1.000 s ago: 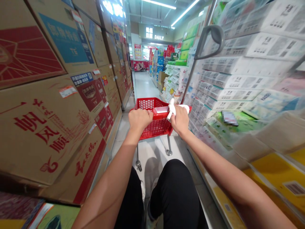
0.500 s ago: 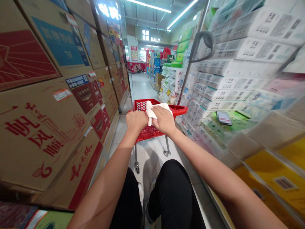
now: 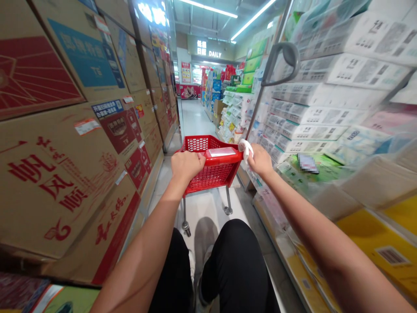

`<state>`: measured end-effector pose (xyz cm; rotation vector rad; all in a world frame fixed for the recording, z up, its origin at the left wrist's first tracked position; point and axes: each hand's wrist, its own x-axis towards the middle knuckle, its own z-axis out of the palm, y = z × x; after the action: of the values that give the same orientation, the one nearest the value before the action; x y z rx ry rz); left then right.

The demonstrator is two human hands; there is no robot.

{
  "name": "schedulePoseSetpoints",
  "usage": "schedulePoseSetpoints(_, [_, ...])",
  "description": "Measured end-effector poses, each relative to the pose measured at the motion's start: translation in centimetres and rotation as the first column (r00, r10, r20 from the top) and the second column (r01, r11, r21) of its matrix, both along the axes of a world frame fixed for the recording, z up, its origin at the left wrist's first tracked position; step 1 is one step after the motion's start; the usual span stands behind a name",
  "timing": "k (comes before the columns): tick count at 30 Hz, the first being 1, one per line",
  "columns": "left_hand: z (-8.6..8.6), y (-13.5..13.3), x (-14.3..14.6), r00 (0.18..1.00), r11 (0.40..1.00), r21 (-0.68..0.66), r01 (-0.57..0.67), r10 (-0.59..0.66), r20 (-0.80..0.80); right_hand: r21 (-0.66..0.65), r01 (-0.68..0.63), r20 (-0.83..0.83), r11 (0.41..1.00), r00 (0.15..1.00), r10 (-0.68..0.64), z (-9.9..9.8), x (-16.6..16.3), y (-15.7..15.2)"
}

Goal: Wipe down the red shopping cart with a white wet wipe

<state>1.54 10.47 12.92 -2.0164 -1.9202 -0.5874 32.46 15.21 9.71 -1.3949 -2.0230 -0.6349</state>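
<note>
A small red shopping cart (image 3: 211, 176) with a perforated plastic basket stands in front of me on metal legs. My left hand (image 3: 187, 166) is wrapped round the left part of its red handle (image 3: 213, 159). A white label (image 3: 222, 151) lies bare along the middle of the handle. At the handle's right end, my right hand (image 3: 260, 159) grips a white cloth (image 3: 246, 150) that curls round the bar. The palm side of both hands is hidden.
Stacked cardboard boxes (image 3: 48, 174) wall the left side. White-wrapped packs (image 3: 312, 104) are piled on the right, near a metal pole with a grey loop handle (image 3: 282, 65). A pale floor aisle (image 3: 195, 115) runs ahead between them.
My right hand has slid with the white cloth from the middle of the handle to its right end, uncovering the label. My left hand stays on the handle.
</note>
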Motion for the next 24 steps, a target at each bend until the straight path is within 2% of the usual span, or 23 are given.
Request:
schedulePoseSetpoints(3, [0.0,0.0,-0.3,1.0,1.0,0.003,-0.004,0.004,0.011,0.036,-0.008,-0.089,0.999,0.996,0.011,-0.8,-0.1,-0.8])
schedulePoseSetpoints(7, [0.0,0.0,-0.5,0.999,0.999,0.004,-0.045,0.045,0.029,0.115,0.008,-0.128,0.993,0.992,0.007,-1.4,-4.3,-3.0])
schedulePoseSetpoints(10, [-0.1,0.1,-0.6,0.998,0.999,0.01,-0.053,0.052,0.019,0.11,0.015,-0.117,0.994,0.993,-0.002,-1.1,-7.4,-4.0])
schedulePoseSetpoints(12, [-0.2,0.3,-0.9,0.999,0.999,0.015,-0.044,0.044,0.001,0.103,0.01,-0.108,0.995,0.994,0.001,-0.7,-8.0,-4.0])
schedulePoseSetpoints(18, [-0.2,0.9,-2.4,0.999,1.0,0.007,0.017,-0.017,-0.042,0.044,-0.116,0.001,0.992,0.993,0.116,0.2,-4.0,-2.3])
schedulePoseSetpoints(21, [-0.2,1.1,-2.9,0.998,0.999,0.002,0.042,-0.042,-0.042,0.05,-0.161,-0.028,0.986,0.986,0.163,0.0,-2.3,-1.7])
schedulePoseSetpoints(24, [-0.3,1.4,-3.2,0.998,0.999,-0.001,0.048,-0.048,-0.042,0.113,-0.165,-0.107,0.98,0.978,0.177,-0.7,-1.5,-1.0])
